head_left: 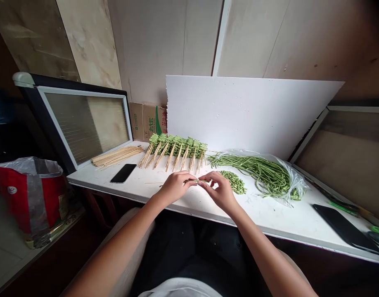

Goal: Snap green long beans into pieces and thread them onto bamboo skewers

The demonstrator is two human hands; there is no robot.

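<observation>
Between the left grip [174, 184] and right grip [219, 189], a green bean piece [196, 180] lies pinched by both.

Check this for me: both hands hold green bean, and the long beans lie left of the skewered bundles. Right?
Not quite: the long beans lie right of the skewered bundles, as the head view shows. The left hand and right hand do hold green bean.
</observation>
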